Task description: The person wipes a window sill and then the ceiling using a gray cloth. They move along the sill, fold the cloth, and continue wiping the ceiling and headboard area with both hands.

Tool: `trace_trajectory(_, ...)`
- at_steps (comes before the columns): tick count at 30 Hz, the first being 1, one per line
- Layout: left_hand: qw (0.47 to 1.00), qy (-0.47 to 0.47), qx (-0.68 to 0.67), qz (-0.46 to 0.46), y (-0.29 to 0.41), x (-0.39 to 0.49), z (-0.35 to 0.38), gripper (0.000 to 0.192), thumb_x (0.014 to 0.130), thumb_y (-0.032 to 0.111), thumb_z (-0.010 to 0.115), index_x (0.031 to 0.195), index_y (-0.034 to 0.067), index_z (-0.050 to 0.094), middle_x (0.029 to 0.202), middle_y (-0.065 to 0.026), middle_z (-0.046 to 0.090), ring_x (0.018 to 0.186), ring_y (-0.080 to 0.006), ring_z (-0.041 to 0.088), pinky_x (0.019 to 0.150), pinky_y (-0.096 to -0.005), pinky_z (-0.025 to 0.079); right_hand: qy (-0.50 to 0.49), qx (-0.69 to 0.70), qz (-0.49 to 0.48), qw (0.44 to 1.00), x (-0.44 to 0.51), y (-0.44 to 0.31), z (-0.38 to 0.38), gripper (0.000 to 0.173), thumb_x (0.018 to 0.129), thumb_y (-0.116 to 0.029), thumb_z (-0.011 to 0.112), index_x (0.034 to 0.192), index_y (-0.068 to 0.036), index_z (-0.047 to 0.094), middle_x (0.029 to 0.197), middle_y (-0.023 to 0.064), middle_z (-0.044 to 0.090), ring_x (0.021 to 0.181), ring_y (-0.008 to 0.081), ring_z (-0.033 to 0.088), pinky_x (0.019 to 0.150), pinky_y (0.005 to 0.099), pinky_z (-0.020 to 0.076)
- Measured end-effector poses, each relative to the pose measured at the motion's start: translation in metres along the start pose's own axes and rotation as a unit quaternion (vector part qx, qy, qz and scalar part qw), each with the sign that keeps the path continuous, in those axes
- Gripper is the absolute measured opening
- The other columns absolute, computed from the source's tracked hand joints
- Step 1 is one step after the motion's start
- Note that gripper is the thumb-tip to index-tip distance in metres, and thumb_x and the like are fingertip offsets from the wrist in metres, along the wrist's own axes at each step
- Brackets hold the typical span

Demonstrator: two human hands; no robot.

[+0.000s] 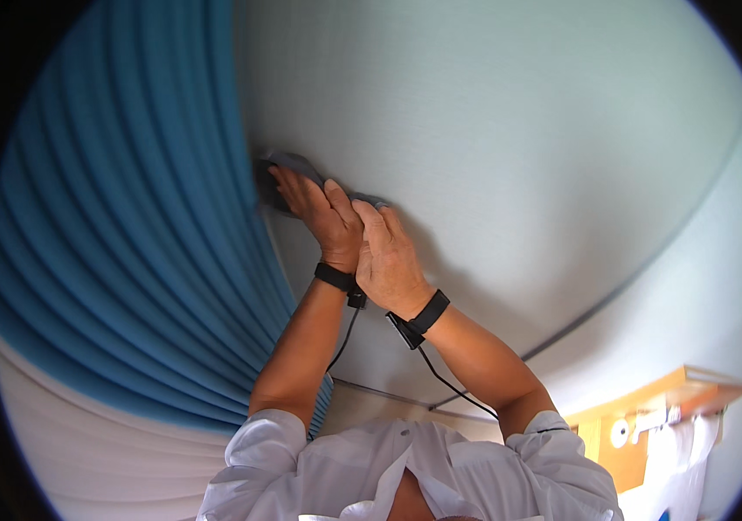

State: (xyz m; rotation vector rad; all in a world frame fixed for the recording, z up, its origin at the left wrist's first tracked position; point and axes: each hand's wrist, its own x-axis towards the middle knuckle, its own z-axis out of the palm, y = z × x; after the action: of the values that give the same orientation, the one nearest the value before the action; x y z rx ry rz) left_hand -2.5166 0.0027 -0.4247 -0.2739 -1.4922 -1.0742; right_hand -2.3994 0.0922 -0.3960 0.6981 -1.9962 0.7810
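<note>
A dark grey cloth (289,159) lies against a broad pale, smooth surface (494,143), close to the edge of a blue pleated curtain (143,195). My left hand (325,218) is laid on the cloth, palm down, with its fingers pointing towards the curtain. Beside it, my right hand (393,260) touches the left hand near the thumb and wrist. Its bent fingertips are on the cloth's right end, and part of the cloth is hidden beneath both hands.
Each wrist wears a black strap with a small device and a black cable (452,384). White fabric (110,449) borders the blue curtain. A dark seam (595,306) crosses the pale surface. Wooden furniture (628,462) with hanging white cloth (683,456) stands at lower right.
</note>
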Motion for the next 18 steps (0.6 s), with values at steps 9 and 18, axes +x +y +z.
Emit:
trace_trajectory(9, 0.968, -0.094, -0.064, 0.225, 0.279, 0.108, -0.064, 0.070, 0.102, 0.012, 0.065, 0.163, -0.014, 0.043, 0.178, -0.0390, 0.031, 0.167, -0.0616, 0.021, 0.132, -0.0750, 0.012, 0.226, -0.006, 0.111, 0.968, 0.006, -0.148, -0.194, 0.041, 0.106, 0.004, 0.054, 0.147, 0.002, 0.062, 0.133, 0.0246, 0.070, 0.113, 0.0384, 0.072, 0.101, 0.0435, 0.0573)
trace_trajectory(18, 0.921, -0.139, -0.187, 0.313, 0.579, 0.183, -0.258, 0.061, 0.097, 0.014, 0.071, 0.152, -0.009, 0.060, 0.172, -0.0315, 0.047, 0.158, -0.0543, 0.044, 0.123, -0.0658, 0.034, 0.391, -0.084, 0.200, 0.895, -0.005, -0.417, -0.387, 0.040, 0.113, -0.007, 0.051, 0.150, 0.005, 0.061, 0.144, 0.0198, 0.070, 0.125, 0.0306, 0.071, 0.109, 0.0401, 0.0548)
